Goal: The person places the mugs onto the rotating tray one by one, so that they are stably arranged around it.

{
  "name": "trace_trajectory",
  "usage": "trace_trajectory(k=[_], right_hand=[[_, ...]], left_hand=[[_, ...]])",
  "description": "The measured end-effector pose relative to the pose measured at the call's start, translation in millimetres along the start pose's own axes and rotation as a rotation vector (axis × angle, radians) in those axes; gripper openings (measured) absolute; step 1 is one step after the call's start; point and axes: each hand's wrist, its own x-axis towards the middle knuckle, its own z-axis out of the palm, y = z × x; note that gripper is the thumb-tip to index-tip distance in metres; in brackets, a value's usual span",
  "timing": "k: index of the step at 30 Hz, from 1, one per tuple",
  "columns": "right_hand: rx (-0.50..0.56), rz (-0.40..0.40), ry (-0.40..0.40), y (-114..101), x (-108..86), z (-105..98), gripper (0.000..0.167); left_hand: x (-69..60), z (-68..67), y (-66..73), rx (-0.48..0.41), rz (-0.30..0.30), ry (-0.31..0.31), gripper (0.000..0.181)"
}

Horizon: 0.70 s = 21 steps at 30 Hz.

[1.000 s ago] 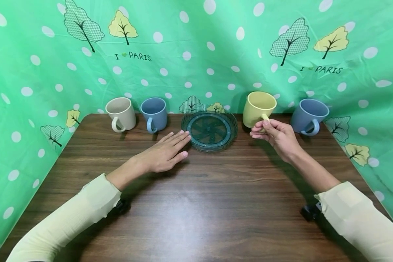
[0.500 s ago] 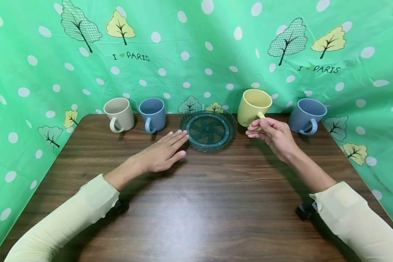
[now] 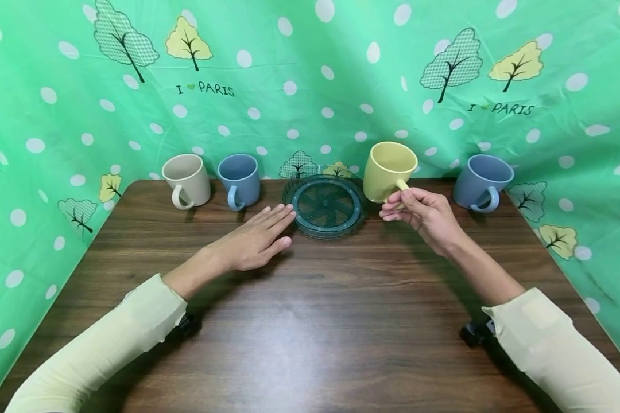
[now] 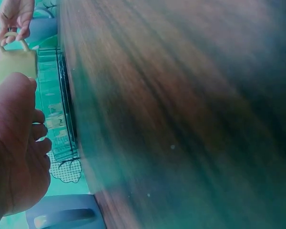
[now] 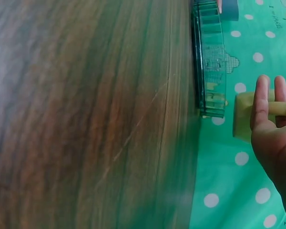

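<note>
- Our right hand pinches the yellow mug by its handle, above the tabletop, beside the teal dish.
- Our left hand, fingers straight, is at the dish's left.
- We're likely carrying; next calls for keeping the mug level.

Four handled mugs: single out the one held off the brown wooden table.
The yellow handled mug, gripped by the right hand. The beige mug, neighbouring blue mug and far right blue mug stand on the table.
</note>
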Motion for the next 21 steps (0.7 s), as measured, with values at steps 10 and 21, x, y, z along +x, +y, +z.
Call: trace_trajectory(k=[10,21], right_hand=[[-0.036,0.013,-0.093,5.0,4.8,9.8,0.030],[-0.122,0.067,-0.169,13.4,11.5,19.6,0.031]], left_hand=[[1.2,0.5,-3.0,0.010,-0.005,0.002,0.069],[1.0,-0.1,-3.4,0.015,-0.010,-0.004,0.069]])
